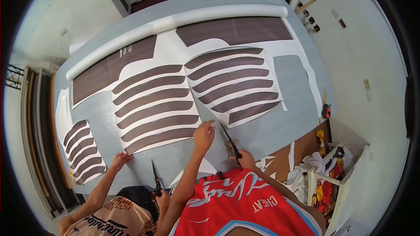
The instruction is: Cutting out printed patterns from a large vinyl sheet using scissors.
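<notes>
My left hand (204,135) is over the table with its fingers curled together. Its fingertips are by the lower left edge of a white sheet printed with dark curved strips (238,81); whatever they pinch, if anything, is too small to make out. In my right hand (246,160) is a pair of black-handled scissors (232,143), blades pointing away from me to that sheet's lower corner. Just left of my left hand lies a second sheet of curved strips (155,107).
On my left a co-worker's hand (121,161) touches the second sheet's corner; their other hand holds scissors (156,179). A long white roll (175,19) spans the table's (297,74) far side. A tape measure (326,111) and a bin of scraps (345,188) are right.
</notes>
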{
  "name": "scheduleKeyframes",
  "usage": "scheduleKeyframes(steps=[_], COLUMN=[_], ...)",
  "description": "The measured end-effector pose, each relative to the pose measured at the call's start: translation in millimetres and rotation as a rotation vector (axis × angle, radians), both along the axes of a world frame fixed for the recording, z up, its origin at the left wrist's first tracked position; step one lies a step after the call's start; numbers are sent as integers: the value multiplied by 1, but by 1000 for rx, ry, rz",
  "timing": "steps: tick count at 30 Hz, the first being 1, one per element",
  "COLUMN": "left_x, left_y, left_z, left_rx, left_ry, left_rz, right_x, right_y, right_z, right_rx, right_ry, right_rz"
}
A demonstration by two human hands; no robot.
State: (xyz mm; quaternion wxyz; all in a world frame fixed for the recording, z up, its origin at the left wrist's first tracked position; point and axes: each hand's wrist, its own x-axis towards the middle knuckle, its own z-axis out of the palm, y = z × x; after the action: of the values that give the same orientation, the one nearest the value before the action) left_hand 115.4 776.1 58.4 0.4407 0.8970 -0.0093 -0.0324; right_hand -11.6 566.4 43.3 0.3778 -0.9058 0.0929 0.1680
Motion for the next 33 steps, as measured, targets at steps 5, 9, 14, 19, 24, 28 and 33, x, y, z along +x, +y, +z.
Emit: scheduleKeyframes(steps=[5, 9, 14, 19, 24, 28, 33], left_x=[42, 42, 28, 12, 24, 41, 40], left_y=[-46, -72, -77, -78, -115, -135, -105], left_z=[0, -19, 7, -15, -11, -10, -51], left_rx=[362, 516, 343, 194, 142, 224, 2], left_ry=[-333, -362, -318, 154, 335, 406, 291], left_rz=[-270, -285, -53, 254, 529, 692, 847], right_x=[-38, -44, -5, 40, 64, 87, 164], right_y=[-45, -83, -105, -180, -253, -259, -254], right_z=[9, -27, 15, -8, -26, -43, -23], right_rx=[-90, -27, -215, -132, -354, -834, -228], right_ry=[73, -112, -373, -360, -204, -400, -402], right_rz=[-115, -229, -489, -703, -755, -724, -706])
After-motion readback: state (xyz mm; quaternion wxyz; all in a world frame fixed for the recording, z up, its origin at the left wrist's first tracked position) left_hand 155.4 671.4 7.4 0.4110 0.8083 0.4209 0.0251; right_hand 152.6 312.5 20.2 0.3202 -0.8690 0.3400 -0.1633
